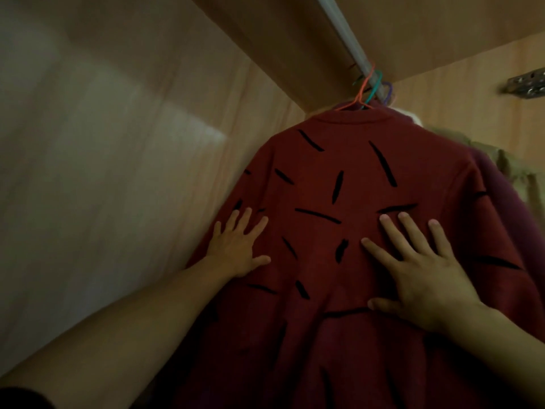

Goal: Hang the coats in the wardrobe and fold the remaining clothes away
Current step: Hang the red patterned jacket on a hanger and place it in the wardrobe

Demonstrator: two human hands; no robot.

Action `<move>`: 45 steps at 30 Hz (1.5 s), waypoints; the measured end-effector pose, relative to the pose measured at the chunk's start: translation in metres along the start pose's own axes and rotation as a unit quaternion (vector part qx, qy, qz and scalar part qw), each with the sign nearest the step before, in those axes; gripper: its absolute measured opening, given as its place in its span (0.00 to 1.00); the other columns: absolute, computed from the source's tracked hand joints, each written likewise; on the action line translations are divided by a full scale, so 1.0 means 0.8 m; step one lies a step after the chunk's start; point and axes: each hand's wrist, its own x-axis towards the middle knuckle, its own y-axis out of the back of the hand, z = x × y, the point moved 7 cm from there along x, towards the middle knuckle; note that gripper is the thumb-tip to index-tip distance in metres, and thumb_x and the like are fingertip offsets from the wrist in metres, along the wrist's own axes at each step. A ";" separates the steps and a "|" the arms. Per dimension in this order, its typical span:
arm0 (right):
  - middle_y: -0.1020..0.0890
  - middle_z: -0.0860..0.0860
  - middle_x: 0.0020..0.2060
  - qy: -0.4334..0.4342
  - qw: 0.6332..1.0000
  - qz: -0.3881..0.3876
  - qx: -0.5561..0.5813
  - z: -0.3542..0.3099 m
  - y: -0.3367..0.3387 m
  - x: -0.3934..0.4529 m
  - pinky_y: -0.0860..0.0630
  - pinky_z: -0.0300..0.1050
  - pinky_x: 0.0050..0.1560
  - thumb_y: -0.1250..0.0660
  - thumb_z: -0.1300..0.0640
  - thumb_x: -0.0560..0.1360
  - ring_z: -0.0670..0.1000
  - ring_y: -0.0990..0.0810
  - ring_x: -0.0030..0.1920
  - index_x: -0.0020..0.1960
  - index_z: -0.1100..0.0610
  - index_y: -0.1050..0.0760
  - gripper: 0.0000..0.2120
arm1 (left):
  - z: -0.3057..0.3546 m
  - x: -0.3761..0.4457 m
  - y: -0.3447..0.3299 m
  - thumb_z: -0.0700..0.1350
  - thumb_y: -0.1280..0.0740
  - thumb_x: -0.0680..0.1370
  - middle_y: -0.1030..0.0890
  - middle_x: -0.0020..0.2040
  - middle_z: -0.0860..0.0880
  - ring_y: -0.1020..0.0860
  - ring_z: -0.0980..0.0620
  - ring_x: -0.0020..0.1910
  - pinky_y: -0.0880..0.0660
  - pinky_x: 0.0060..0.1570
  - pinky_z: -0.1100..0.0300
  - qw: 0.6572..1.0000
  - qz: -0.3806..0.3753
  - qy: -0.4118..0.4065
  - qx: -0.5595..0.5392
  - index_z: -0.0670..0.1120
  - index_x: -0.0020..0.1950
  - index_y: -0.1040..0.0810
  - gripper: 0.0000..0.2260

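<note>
Dark red coat with black dash marks (348, 231) hung on the grey metal rail (348, 33) inside the pale wooden wardrobe (118, 143).

Left hand (236, 246) and right hand (418, 273) are laid flat on the coat's back, fingers spread, nothing gripped. The cloth is judged soft, thick, fairly heavy; best taken at the shoulders or by the orange wire hanger (361, 94). Other garments, purple and pale, are seen hanging behind it on the rail.

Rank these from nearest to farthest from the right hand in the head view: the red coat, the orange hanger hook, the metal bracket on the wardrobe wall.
From the right hand:
1. Red coat, touched, directly under the flat palm.
2. Orange hanger hook, above, on the rail.
3. Metal bracket, far upper right on the wall, seemingly farthest.
</note>
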 end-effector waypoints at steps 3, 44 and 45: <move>0.69 0.54 0.78 -0.008 1.000 0.010 0.023 -0.002 0.015 -0.007 0.69 0.64 0.73 0.47 0.21 0.66 0.58 0.71 0.77 0.78 0.41 0.65 0.50 | -0.008 -0.021 0.014 0.73 0.45 0.75 0.63 0.81 0.48 0.60 0.44 0.80 0.53 0.76 0.38 1.000 -0.011 -0.011 0.012 0.62 0.79 0.64 0.41; 0.42 0.47 0.78 -0.071 0.962 0.019 0.262 0.147 0.148 -0.391 0.47 0.56 0.77 0.50 0.30 0.75 0.53 0.48 0.78 0.76 0.43 0.42 0.33 | 0.343 -0.347 0.286 0.74 0.53 0.73 0.38 0.78 0.55 0.42 0.54 0.77 0.43 0.76 0.43 0.958 0.025 -0.208 -0.193 0.62 0.78 0.41 0.35; 0.42 0.47 0.78 -0.077 0.961 0.017 0.264 0.166 0.146 -0.411 0.46 0.56 0.77 0.50 0.30 0.75 0.53 0.49 0.79 0.76 0.43 0.42 0.33 | 0.365 -0.358 0.293 0.73 0.53 0.74 0.39 0.78 0.56 0.42 0.55 0.77 0.43 0.76 0.44 0.957 0.022 -0.212 -0.198 0.61 0.78 0.41 0.35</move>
